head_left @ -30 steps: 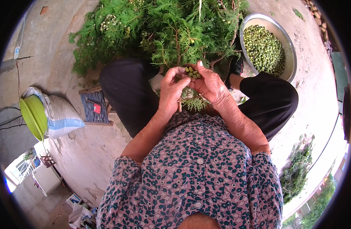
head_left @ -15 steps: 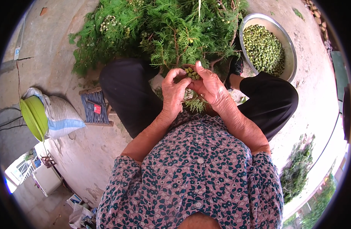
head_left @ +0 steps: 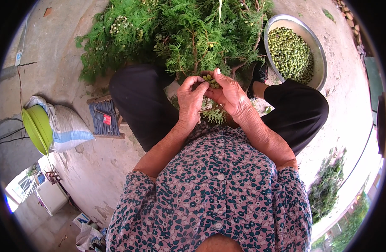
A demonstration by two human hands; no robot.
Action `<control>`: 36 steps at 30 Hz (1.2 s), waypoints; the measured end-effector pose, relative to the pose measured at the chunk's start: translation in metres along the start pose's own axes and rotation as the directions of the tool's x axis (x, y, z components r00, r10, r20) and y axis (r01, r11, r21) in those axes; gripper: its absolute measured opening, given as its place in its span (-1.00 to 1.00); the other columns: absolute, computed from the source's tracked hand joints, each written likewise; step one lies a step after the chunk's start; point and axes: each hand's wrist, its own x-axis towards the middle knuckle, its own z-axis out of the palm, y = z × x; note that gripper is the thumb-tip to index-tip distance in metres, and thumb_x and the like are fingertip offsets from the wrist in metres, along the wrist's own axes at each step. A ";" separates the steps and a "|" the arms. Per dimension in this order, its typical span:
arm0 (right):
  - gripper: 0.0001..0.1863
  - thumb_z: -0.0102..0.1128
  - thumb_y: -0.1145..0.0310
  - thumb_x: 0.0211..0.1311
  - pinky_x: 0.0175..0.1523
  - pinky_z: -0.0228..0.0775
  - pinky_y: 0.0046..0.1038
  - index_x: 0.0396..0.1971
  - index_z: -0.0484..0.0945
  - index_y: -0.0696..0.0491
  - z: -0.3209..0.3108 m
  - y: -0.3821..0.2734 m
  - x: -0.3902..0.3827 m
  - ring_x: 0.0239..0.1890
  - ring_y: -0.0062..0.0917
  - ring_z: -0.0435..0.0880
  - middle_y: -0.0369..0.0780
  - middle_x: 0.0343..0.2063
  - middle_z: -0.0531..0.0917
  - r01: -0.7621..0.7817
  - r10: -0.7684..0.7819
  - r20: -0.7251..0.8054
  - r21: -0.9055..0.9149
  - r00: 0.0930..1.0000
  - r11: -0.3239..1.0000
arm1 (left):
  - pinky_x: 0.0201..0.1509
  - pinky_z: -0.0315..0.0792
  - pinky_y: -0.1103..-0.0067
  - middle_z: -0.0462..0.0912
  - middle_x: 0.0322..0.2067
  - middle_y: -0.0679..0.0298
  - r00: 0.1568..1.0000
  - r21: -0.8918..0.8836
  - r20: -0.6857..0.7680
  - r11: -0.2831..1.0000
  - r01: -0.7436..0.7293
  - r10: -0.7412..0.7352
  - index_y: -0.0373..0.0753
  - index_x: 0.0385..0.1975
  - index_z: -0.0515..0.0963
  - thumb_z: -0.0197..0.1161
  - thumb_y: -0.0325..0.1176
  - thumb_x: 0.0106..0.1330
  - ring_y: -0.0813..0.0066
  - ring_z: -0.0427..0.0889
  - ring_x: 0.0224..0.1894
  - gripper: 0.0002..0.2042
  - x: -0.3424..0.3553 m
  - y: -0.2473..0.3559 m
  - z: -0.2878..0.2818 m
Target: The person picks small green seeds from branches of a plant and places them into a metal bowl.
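Where the left hand (head_left: 190,101) and the right hand (head_left: 232,97) met in front of the floral shirt (head_left: 209,180), a small bunch of green cones (head_left: 211,82) lay between them, held mostly in the curled fingers of the right. That hand was cupped round the cones with its thumb raised, while the left had its thumb and forefinger drawn narrow at the bunch's left edge; whether they pinched a single cone, I could not tell. Just below the hands showed a leafy sprig (head_left: 216,115), its stem hidden. Beyond them lay a heap of cut branches (head_left: 226,46), and to its right stood a metal basin (head_left: 320,63) holding many loose cones (head_left: 290,54). The step in hand looked like picking cones by fingertip into the right palm. As I judged it, the next move called for light work from the left fingertips and a right palm kept curled so none spilled, with the basin within reach for a full handful
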 end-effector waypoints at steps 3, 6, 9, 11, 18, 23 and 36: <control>-0.56 -0.11 0.12 0.26 0.00 0.39 -0.40 -0.11 0.36 0.22 -0.003 0.003 0.003 -0.16 -0.44 0.49 -0.13 -0.17 0.47 0.010 -0.010 0.005 0.028 1.000 1.000 | -0.37 0.31 0.74 0.49 -0.50 0.36 1.000 -0.001 -0.017 1.000 -0.012 0.012 -0.33 -0.44 0.47 0.17 -0.58 0.06 0.68 0.42 -0.45 -0.92 0.001 -0.002 -0.001; -0.56 -0.13 0.12 0.27 0.01 0.39 -0.39 -0.10 0.35 0.23 -0.004 0.003 0.004 -0.16 -0.43 0.49 -0.12 -0.17 0.47 0.012 -0.013 0.025 0.053 1.000 0.999 | -0.34 0.32 0.73 0.49 -0.48 0.36 0.999 -0.034 -0.018 0.999 -0.037 0.037 -0.32 -0.43 0.45 0.16 -0.59 0.06 0.68 0.42 -0.44 -0.91 0.002 -0.005 -0.003; -0.55 -0.14 0.12 0.28 0.01 0.38 -0.38 -0.09 0.34 0.24 -0.004 0.003 0.004 -0.16 -0.41 0.49 -0.11 -0.17 0.47 0.010 -0.012 0.037 0.050 0.999 0.999 | -0.32 0.33 0.72 0.48 -0.45 0.35 0.998 -0.055 -0.032 0.997 -0.052 0.051 -0.32 -0.40 0.44 0.15 -0.61 0.05 0.67 0.42 -0.43 -0.88 -0.001 -0.001 0.000; -0.55 -0.14 0.12 0.28 0.01 0.38 -0.37 -0.09 0.33 0.24 -0.002 0.002 0.003 -0.15 -0.41 0.49 -0.11 -0.17 0.47 0.008 -0.009 0.034 0.040 0.999 0.999 | -0.31 0.34 0.71 0.47 -0.43 0.35 1.000 -0.067 -0.010 0.998 -0.009 0.008 -0.31 -0.37 0.42 0.14 -0.62 0.04 0.66 0.43 -0.41 -0.85 -0.001 -0.002 -0.002; -0.54 -0.10 0.10 0.25 0.00 0.39 -0.35 -0.11 0.36 0.23 -0.005 0.002 0.005 -0.17 -0.42 0.51 -0.11 -0.19 0.48 0.009 -0.010 0.017 0.053 1.000 0.999 | -0.29 0.33 0.72 0.47 -0.43 0.35 0.999 -0.034 0.020 0.999 0.032 -0.031 -0.32 -0.38 0.43 0.13 -0.62 0.05 0.66 0.43 -0.38 -0.86 -0.005 0.007 -0.003; -0.53 -0.07 0.08 0.23 0.00 0.39 -0.35 -0.13 0.38 0.22 -0.010 0.004 0.010 -0.17 -0.43 0.51 -0.11 -0.18 0.48 0.003 -0.004 0.012 0.063 1.000 0.998 | -0.22 0.32 0.74 0.48 -0.41 0.37 0.999 -0.097 0.040 0.995 -0.006 0.010 -0.32 -0.37 0.46 0.10 -0.62 0.08 0.67 0.43 -0.31 -0.88 0.000 -0.002 -0.012; -0.53 -0.16 0.05 0.27 -0.08 0.43 -0.39 -0.14 0.37 0.21 -0.014 -0.001 0.014 -0.20 -0.42 0.52 -0.13 -0.20 0.49 -0.039 0.034 0.063 0.074 0.997 0.996 | -0.19 0.37 0.73 0.58 -0.34 0.30 0.967 0.154 0.124 0.959 -0.240 0.222 -0.34 -0.27 0.53 0.06 -0.63 0.14 0.67 0.48 -0.31 -0.82 0.003 -0.010 -0.013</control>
